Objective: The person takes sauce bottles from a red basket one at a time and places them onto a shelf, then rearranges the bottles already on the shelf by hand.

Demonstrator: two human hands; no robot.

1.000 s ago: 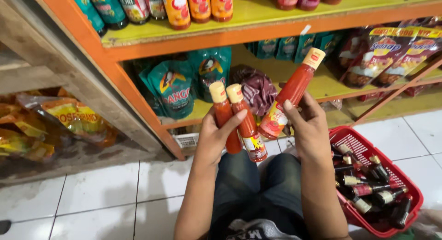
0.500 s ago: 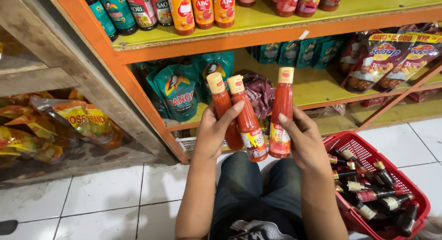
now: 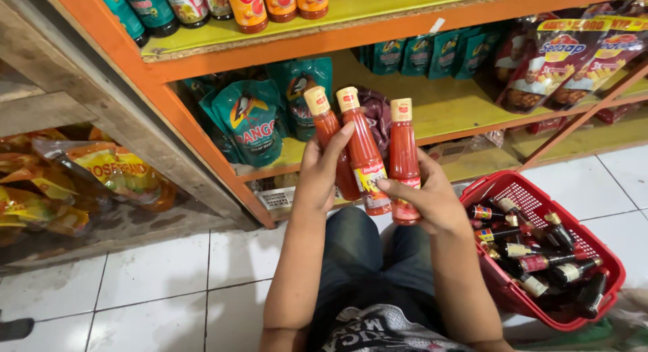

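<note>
An orange shelving unit (image 3: 202,58) fills the top of the view, its yellow-green boards running from upper left to the right edge. The upper board carries a row of bottles; the lower one holds green pouches (image 3: 246,119) and, further right, red snack bags (image 3: 567,55), with bare board between them directly behind the hands. Below, a white tiled floor (image 3: 155,284) spreads wide to the left of the person's knees. On the right, a red plastic basket (image 3: 607,257) sits on the tiles just beside the right forearm, packed with dark sauce bottles (image 3: 540,251) lying on their sides.

The person crouches, jeans visible between both forearms, which rise from the bottom edge towards the lower shelf.

The left hand (image 3: 320,173) is raised with its fingers wrapped around two red sauce bottles (image 3: 347,146), held upright and leaning slightly left, their tan caps level with the lower shelf's goods.

The right hand (image 3: 425,200) sits a little lower, fingers closed around the base of a third red sauce bottle (image 3: 403,149), upright and touching the middle one. All three are in front of the shelf edge, above the knees.
</note>
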